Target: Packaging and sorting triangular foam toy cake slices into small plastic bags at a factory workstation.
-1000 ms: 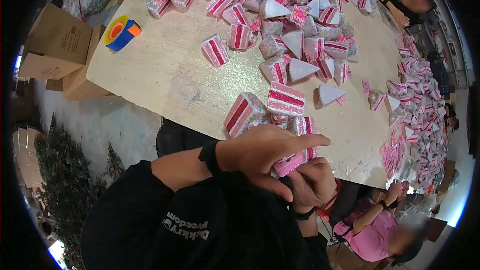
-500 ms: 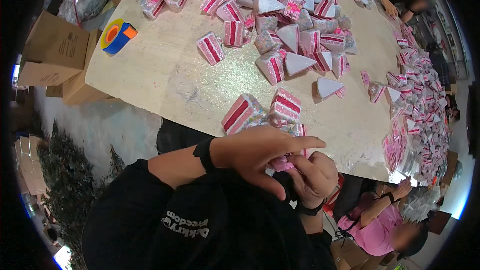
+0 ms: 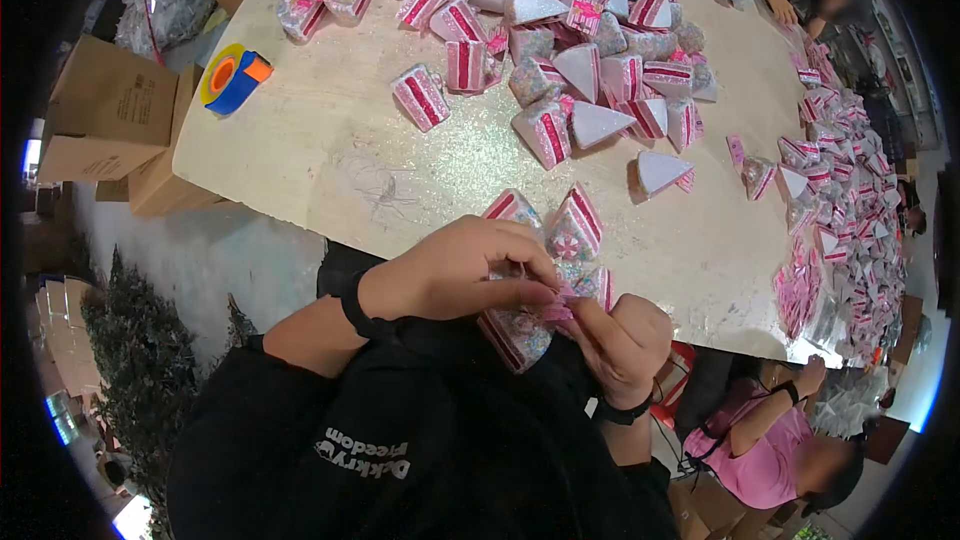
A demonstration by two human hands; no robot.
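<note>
My left hand (image 3: 455, 270) is closed in a pinch, thumb and fingertips meeting at a small pink tag (image 3: 560, 308). From the other side my right hand (image 3: 628, 345) pinches the same tag between thumb and finger. Just below both hands hangs a toy cake slice (image 3: 518, 340) with speckled sides and a dark red stripe, partly covered by my left hand. Whether a string joins tag and slice is too small to tell. Beyond my fingers, a pink-striped cake slice (image 3: 576, 225) and others lie close together at the table's near edge.
A large heap of cake slices (image 3: 600, 40) covers the far part of the pale table (image 3: 330, 140). Blue and yellow tape dispenser (image 3: 235, 78) sits at the left. Pink tags (image 3: 798, 290) and more slices lie at the right. Two other people work there. Cartons (image 3: 110, 110) stand left.
My left hand has drawn back leftward, and its spread fingers have closed on the pink tag. The slice beneath my hands has come into view. The person in pink has shifted a hand slightly.
</note>
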